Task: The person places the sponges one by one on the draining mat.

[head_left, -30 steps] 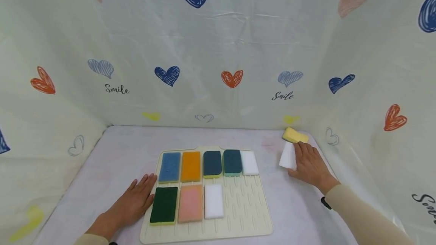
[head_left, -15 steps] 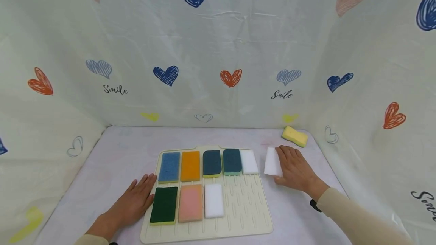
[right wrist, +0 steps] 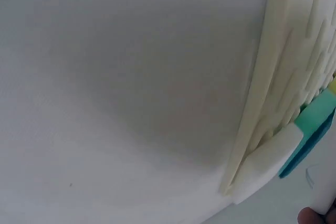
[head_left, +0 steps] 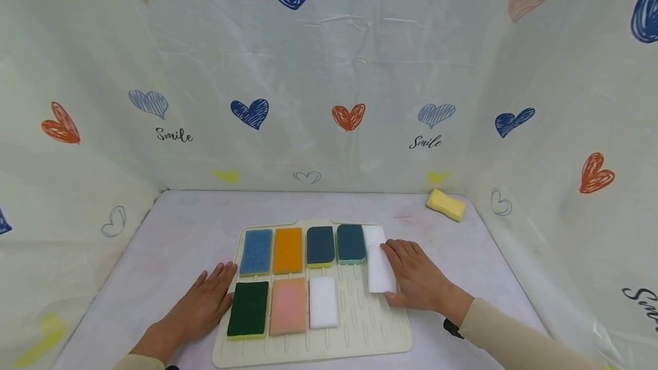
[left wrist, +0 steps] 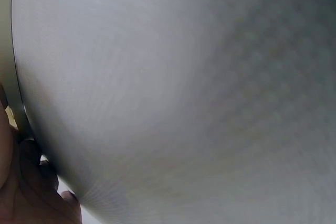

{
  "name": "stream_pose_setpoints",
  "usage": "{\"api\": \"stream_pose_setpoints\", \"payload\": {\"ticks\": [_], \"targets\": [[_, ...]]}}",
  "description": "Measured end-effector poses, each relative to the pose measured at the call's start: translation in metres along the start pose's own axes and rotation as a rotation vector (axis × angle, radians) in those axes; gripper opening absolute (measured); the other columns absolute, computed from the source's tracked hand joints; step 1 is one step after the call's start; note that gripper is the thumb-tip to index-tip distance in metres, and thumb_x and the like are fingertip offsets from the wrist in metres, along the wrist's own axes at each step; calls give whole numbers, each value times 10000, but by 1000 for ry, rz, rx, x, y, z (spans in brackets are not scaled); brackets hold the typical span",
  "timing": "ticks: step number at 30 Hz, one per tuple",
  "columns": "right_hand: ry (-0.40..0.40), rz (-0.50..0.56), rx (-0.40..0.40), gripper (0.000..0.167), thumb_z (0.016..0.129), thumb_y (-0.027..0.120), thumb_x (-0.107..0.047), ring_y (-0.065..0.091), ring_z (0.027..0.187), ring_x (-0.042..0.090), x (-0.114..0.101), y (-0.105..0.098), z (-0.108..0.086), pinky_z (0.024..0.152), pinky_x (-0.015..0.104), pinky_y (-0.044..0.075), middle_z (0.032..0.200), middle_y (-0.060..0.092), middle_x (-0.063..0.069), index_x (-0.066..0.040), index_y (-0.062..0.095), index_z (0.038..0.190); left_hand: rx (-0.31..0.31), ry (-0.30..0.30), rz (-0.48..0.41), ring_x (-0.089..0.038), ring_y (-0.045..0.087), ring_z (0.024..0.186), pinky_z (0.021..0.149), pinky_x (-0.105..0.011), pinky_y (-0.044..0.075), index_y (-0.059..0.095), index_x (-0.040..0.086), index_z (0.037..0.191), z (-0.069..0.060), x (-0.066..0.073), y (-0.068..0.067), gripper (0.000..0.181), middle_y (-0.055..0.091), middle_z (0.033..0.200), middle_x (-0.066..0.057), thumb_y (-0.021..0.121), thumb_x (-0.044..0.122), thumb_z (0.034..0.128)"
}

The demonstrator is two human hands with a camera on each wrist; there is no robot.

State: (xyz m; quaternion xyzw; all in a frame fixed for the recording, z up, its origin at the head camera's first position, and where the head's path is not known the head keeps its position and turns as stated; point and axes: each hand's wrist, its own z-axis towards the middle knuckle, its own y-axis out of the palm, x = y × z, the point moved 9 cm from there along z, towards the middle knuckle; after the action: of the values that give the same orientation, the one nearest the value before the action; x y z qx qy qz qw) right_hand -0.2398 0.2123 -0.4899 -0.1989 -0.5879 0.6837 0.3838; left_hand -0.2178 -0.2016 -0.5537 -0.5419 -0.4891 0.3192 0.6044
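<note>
My right hand grips a white sponge by its right side, over the right part of a cream ribbed tray. In the head view this sponge overlaps the lower end of another white sponge in the tray's back row. The right wrist view catches only a fingertip and a sliver of the held sponge. My left hand lies with extended fingers against the tray's left edge, beside a dark green sponge. The left wrist view is mostly blurred grey, with some fingers at lower left.
In the back row are blue, orange and two dark teal sponges. A pink sponge and a white sponge sit in front. A yellow sponge lies at the table's far right corner. Patterned sheeting walls the table.
My right hand has carried the white sponge left and nearer, from beside the yellow sponge at the far right to over the tray's right side. The left hand has stayed put.
</note>
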Motion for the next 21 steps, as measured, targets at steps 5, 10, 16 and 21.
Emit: {"api": "stream_pose_setpoints", "payload": {"ticks": [5,10,16,21], "targets": [[-41,44,-35,981,775,773,-609,539,1288,302,-24,7,1,1083,497,471,1419,551,141,-8,479,1492,3,6,-4,-450,356,1547,1221,-680,289,353,-8,1629,0,1,-1,665,414,1657,-215,569,318,1091],[-48,94,-111,1000,804,740,-645,514,1337,279,-38,15,2,1125,488,446,1474,531,123,-34,442,1538,4,17,-7,-449,363,1544,1218,-675,301,362,-9,1626,-1,2,-3,661,421,1653,-214,568,326,1095],[-70,126,-157,1013,825,714,-677,491,1368,257,-50,21,3,1141,475,431,1509,515,106,-59,411,1567,1,22,-13,-442,364,1545,1221,-667,303,362,-4,1628,-1,4,-5,657,423,1653,-207,561,333,1100],[-87,127,-175,1003,837,699,-699,486,1370,245,-56,24,4,1146,476,425,1507,516,92,-72,417,1567,-7,18,-17,-443,360,1547,1224,-669,294,363,-4,1627,-1,3,-4,656,420,1655,-208,560,333,1100]]}}
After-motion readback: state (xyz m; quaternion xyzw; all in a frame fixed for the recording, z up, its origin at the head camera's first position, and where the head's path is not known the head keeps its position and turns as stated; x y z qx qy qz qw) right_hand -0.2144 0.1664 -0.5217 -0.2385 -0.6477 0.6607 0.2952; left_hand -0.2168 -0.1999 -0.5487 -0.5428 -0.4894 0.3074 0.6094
